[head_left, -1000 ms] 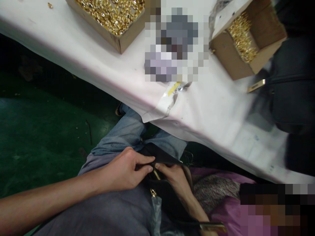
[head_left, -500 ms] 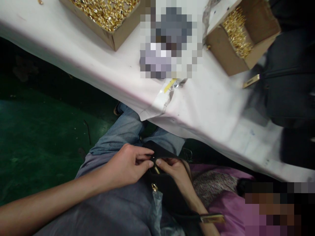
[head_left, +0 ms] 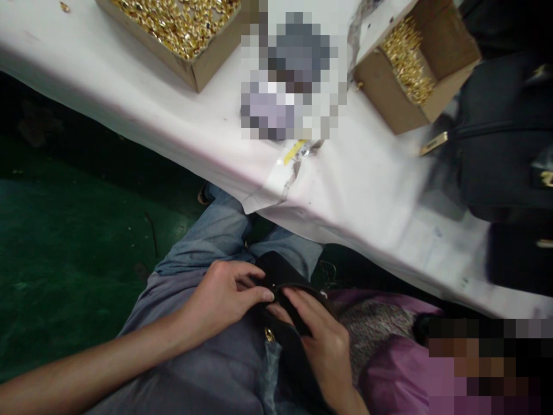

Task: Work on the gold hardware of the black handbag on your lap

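Observation:
A black bag (head_left: 287, 351) lies across my lap, its opening turned up toward me. My left hand (head_left: 235, 291) pinches the bag's edge at the left end of the opening, thumb and forefinger close together. My right hand (head_left: 322, 337) grips the bag from the right, with its fingertips reaching into the opening near my left thumb. What those fingertips touch inside is hidden. A gold clasp (head_left: 269, 334) hangs at the bag's front, and below it runs a part wrapped in clear plastic (head_left: 271, 369).
A white-covered table (head_left: 173, 124) stands ahead. On it are a cardboard box (head_left: 196, 72) of small gold fittings, another cardboard box (head_left: 389, 98) with gold pieces, and black bags (head_left: 501, 138) at the right. A person in pink (head_left: 395, 374) is close on my right.
My right hand has turned and moved over the bag's right edge, its fingers now in the opening. The gold zip-like strip seen between my hands is now covered. My left hand stays nearly in place.

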A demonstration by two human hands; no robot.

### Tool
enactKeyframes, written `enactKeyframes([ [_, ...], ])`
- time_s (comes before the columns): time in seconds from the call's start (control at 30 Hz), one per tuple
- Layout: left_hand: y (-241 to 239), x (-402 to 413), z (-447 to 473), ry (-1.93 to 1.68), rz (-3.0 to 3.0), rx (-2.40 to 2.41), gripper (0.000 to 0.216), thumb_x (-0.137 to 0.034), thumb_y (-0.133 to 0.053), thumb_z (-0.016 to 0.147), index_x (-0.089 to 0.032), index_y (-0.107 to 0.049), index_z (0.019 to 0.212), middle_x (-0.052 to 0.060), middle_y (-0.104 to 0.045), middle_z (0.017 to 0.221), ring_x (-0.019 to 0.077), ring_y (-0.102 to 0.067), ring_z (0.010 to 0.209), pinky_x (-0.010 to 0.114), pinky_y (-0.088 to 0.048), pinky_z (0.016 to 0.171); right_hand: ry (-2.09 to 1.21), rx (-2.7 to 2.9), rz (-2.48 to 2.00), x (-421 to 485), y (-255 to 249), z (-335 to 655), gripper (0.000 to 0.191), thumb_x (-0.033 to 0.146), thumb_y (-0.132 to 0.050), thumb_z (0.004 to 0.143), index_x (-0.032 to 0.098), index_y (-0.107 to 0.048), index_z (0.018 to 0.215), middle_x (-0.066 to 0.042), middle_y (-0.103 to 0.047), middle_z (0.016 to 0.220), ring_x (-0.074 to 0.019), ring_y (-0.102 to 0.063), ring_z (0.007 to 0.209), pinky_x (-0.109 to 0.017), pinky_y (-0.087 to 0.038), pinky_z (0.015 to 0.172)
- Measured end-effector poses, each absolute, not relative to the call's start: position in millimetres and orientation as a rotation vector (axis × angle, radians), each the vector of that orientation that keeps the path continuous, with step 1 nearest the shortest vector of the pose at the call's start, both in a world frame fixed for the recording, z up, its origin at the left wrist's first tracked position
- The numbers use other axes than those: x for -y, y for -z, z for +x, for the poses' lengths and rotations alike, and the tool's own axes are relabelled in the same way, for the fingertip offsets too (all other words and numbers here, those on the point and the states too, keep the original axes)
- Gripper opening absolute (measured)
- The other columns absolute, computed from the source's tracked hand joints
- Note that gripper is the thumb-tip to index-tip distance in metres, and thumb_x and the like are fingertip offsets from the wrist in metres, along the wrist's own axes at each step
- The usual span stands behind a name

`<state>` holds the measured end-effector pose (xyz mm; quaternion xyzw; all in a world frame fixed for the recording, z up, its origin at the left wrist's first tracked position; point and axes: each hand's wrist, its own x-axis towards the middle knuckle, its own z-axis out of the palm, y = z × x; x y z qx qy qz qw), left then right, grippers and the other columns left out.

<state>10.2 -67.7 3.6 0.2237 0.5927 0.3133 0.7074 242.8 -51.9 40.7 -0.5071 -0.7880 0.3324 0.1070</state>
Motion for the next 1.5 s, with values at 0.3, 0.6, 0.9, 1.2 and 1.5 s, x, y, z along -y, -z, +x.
enactKeyframes([
  [0.3,-4.1,61.5,7.4,-0.715,0.649,-1.279,0.021,-0.027,-0.089,0.089,-0.027,-0.088,0.110,0.004,-0.070,0.142,0.0185,-0.073,0.095,0.029,-0.060,0.076,-0.499,2.613,-1.299,47.7,-41.9,231.8,0.026,0.016,-0.076,0.101,0.015,-0.070,0.125,-0.011,-0.083,0.111,-0.0227,-0.082,0.094,-0.031,-0.063,0.090],
  [0.6,-9.3,50.2,15.4,-0.619,0.619,-1.243,0.042,-0.018,-0.083,0.075,-0.020,-0.073,0.115,0.006,-0.068,0.129,0.0187,-0.066,0.091,0.030,-0.053,0.070,-0.360,2.677,-1.394,45.4,-31.0,229.6,0.021,0.036,-0.061,0.114,0.017,-0.068,0.119,-0.008,-0.081,0.103,-0.0182,-0.078,0.082,-0.028,-0.052,0.075],
  [0.9,-11.0,48.3,25.1,-0.580,0.692,-1.325,0.042,-0.017,-0.072,0.074,-0.024,-0.061,0.114,0.001,-0.063,0.114,0.0179,-0.066,0.087,0.032,-0.052,0.072,-0.437,2.469,-1.480,51.0,-17.9,228.6,0.014,0.029,-0.070,0.109,0.020,-0.071,0.120,-0.009,-0.083,0.110,-0.0193,-0.082,0.093,-0.027,-0.058,0.085],
  [1.2,-11.6,47.9,37.2,-0.632,0.703,-1.362,0.039,-0.015,-0.069,0.075,-0.025,-0.060,0.111,0.000,-0.061,0.111,0.0152,-0.063,0.080,0.029,-0.050,0.064,-0.351,2.505,-1.307,47.8,-19.2,247.7,0.024,0.019,-0.074,0.102,0.019,-0.079,0.125,-0.011,-0.085,0.109,-0.0263,-0.085,0.095,-0.035,-0.066,0.095],
  [1.5,-17.1,48.3,32.5,-0.664,0.707,-1.362,0.030,-0.016,-0.070,0.077,-0.024,-0.064,0.106,0.001,-0.064,0.119,0.0148,-0.066,0.082,0.029,-0.054,0.066,-0.312,2.506,-1.249,45.6,-16.3,246.9,0.029,0.019,-0.080,0.098,0.022,-0.081,0.127,-0.010,-0.085,0.106,-0.0247,-0.084,0.089,-0.031,-0.068,0.090],
])
